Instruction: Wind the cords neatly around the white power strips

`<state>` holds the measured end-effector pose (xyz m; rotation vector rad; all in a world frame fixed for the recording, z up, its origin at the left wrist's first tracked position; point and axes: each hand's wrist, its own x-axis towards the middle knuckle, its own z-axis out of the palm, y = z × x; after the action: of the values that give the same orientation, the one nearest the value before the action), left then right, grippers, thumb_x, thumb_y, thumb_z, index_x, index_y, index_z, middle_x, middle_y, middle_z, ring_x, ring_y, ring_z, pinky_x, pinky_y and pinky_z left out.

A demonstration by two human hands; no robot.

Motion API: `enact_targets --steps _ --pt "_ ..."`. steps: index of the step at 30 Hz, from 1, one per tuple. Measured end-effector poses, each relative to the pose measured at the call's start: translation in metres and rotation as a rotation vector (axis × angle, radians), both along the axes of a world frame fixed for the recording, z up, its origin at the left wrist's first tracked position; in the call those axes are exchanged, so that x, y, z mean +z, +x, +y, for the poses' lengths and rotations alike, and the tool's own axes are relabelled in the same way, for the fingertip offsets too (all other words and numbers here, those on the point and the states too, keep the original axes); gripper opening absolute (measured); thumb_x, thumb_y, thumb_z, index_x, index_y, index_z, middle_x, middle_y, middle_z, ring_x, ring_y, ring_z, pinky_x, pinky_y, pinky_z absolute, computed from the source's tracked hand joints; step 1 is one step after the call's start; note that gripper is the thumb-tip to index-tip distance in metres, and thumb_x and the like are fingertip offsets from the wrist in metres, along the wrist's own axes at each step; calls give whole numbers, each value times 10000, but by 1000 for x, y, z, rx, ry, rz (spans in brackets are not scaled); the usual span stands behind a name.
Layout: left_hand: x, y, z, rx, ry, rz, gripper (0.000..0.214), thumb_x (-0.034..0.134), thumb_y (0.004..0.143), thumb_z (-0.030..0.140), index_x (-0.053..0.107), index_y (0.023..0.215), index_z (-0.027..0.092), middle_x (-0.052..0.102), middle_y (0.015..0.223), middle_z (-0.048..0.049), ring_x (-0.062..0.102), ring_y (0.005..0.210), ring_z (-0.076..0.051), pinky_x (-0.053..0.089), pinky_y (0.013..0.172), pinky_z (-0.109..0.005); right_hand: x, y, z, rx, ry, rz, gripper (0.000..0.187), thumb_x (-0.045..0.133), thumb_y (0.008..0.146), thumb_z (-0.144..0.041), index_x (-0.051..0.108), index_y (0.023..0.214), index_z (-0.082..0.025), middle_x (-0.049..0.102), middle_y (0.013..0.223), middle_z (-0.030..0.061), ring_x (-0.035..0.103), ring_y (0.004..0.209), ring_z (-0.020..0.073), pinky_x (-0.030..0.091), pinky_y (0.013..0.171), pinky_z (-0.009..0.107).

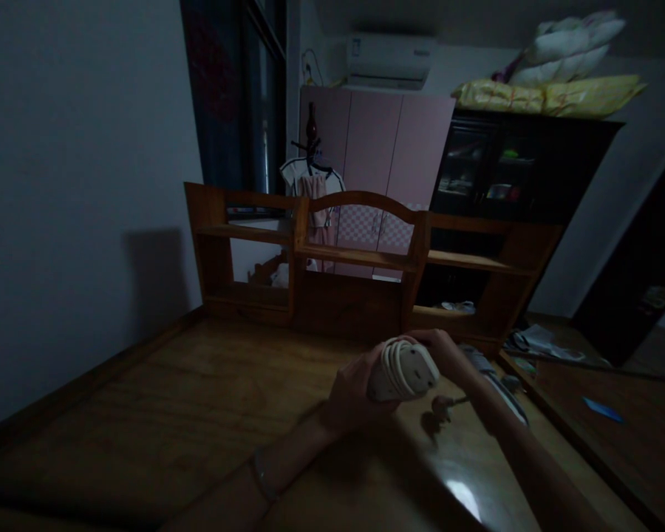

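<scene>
Pale power strip (423,367), apparently, raised above a wooden surface (244,384); several turns of cord (397,369) encircle its body. The person's left hand (355,391) is closed around the strip; the right hand (431,343) meets its far side, fingers mostly hidden, so from here I cannot tell its grip. Judged state: coiling well advanced, turns bunched closely. A plug (442,406), just right of and below the grip, is outside the coils; its lead passes behind the right forearm. Farther right: a grey-and-white object (505,391). Beyond: wooden shelving (360,257).
</scene>
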<state>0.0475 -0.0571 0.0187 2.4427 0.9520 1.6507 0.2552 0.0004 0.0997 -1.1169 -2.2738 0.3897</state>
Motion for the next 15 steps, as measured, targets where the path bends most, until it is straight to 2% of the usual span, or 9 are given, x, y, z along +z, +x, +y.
enact_targets --steps 2,4,7,11,15 --pt "1 -1 4 26 -53 -74 842 683 718 410 243 1416 241 509 1343 -91 529 1186 -241 452 989 -363 -8 -3 1 -85 146 -135 271 483 867 -266 676 1039 -186 717 908 53 659 840 212 455 699 259" --pt "0 -2 9 66 -119 -145 838 693 710 386 256 1412 250 515 1341 -77 529 1189 -237 453 989 -359 -19 -6 1 -192 275 -297 287 489 836 -161 639 1076 -210 700 962 56 656 856 193 439 702 243" --pt "-2 -6 18 152 -208 -249 832 699 708 411 271 1405 256 516 1341 -71 541 1175 -233 474 957 -348 -40 -15 0 -302 425 -493 328 465 835 -99 592 1115 -212 658 1013 72 633 876 181 433 693 242" --pt "-4 -14 29 251 -286 -324 818 720 689 425 313 1380 264 546 1304 -68 562 1144 -236 494 904 -335 -64 -27 0 -346 547 -605 490 445 831 -47 459 1294 -208 607 1060 82 587 928 195 445 729 273" --pt "-4 -18 36 331 -316 -331 818 757 650 378 350 1352 276 576 1255 -56 587 1095 -238 493 871 -334 -73 -36 -2 -361 573 -643 575 424 824 -23 366 1374 -181 587 1110 106 568 961 210 452 743 284"
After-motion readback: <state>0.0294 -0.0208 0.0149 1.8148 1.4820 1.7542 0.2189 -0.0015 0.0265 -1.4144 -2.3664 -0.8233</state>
